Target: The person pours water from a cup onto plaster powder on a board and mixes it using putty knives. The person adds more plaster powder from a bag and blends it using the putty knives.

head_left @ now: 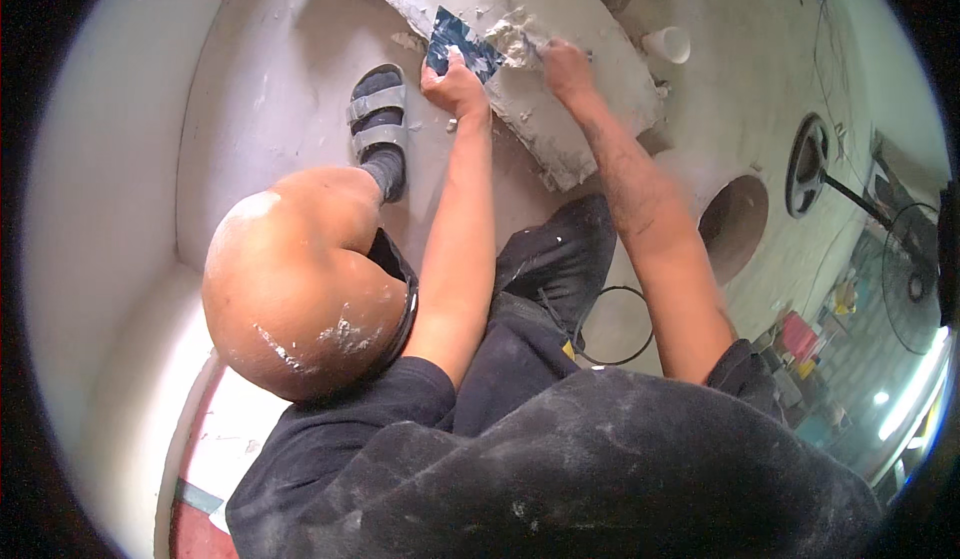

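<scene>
My left hand point(458, 89) is closed on the lower edge of a dark blue flat scraper plate point(449, 31), smeared with white paste. It is held over the near left part of a white-crusted board point(575, 124) lying on the floor. Beside the plate, a lump of wet white plaster point(512, 37) sits on the board. My right hand point(569, 71) is closed around a small hand tool just right of that lump. Fingers hide most of this tool, so its exact kind cannot be made out.
A white cup point(668, 45) stands by the board's right edge. Further right are a round brown opening or bucket point(735, 227), a fan point(912, 279) and a black round base point(808, 165). A black hoop point(612, 327) lies near my leg. My sandalled foot point(378, 124) is left of the board.
</scene>
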The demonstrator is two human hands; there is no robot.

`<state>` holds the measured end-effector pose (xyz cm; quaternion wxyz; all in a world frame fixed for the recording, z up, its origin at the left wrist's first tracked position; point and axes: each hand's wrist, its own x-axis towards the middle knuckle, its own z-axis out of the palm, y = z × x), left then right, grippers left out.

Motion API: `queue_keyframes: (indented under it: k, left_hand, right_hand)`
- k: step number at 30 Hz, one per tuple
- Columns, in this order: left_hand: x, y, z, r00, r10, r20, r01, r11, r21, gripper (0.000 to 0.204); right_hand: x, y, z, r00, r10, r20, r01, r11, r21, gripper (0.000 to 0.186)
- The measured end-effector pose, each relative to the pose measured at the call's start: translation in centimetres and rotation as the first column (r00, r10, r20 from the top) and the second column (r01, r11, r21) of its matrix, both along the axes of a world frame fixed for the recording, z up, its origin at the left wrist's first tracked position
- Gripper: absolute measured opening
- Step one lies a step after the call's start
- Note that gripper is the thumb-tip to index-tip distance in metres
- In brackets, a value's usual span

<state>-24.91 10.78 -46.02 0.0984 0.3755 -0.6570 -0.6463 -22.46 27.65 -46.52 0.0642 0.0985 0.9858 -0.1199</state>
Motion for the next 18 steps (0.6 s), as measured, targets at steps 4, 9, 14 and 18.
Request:
queue_keyframes:
  k: [4, 9, 14, 18]
  left_hand:
    - [-0.2, -1.0, -1.0, 1.0, -0.005, 0.01, 0.005, 0.999, -0.049, 0.017]
    - [0.3, 0.0, -0.6, 0.997, -0.071, 0.022, 0.072, 0.995, -0.064, 0.019]
    - [0.0, -0.6, -1.2, 1.0, -0.013, 0.017, 0.014, 0.993, -0.116, 0.016]
    - [0.0, -1.4, -2.1, 1.0, 0.02, 0.011, -0.018, 0.987, -0.162, 0.011]
  right_hand:
    - [-1.3, 0.8, 0.5, 0.961, 0.252, -0.113, -0.258, 0.965, -0.043, 0.02]
    - [-3.6, 1.3, 1.2, 0.978, 0.167, -0.129, -0.17, 0.985, -0.012, 0.017]
    - [-0.3, -0.6, 0.1, 0.975, 0.218, -0.036, -0.22, 0.971, -0.095, 0.016]
    - [-3.7, 0.9, 2.3, 0.986, 0.164, -0.019, -0.165, 0.979, -0.118, 0.021]
